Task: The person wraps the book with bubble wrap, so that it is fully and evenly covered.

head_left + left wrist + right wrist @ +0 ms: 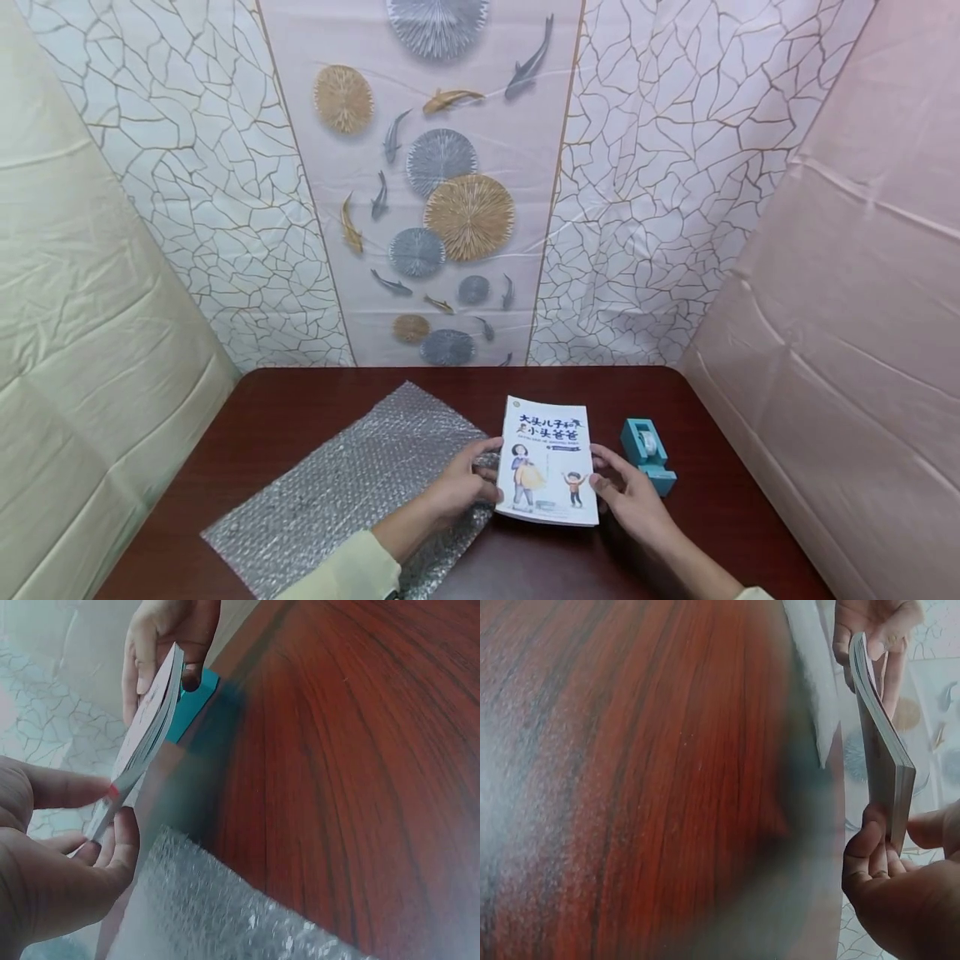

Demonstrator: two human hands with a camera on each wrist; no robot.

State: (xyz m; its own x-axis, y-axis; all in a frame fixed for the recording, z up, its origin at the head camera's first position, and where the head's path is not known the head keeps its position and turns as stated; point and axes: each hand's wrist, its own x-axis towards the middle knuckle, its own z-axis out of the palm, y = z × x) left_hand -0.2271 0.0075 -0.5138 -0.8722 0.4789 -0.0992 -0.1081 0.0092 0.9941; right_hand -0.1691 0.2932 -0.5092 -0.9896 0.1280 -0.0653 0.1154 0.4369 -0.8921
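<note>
A white paperback book (546, 467) with Chinese lettering and drawn figures on its cover is held up off the table between both hands. My left hand (459, 483) grips its left edge, thumb on the cover and fingers beneath. On the opposite edge my right hand (633, 500) pinches it the same way. Both wrist views show the book (146, 731) from its edge, raised above the wood, its pages slightly bowed. To the left, a sheet of bubble wrap (352, 475) lies flat on the table, partly under my left forearm.
A teal tape dispenser (647, 450) with a roll of tape stands right of the book, close to my right hand. The dark red wooden table (300, 400) ends at a patterned wall covering (450, 250); pale fabric hangs on both sides.
</note>
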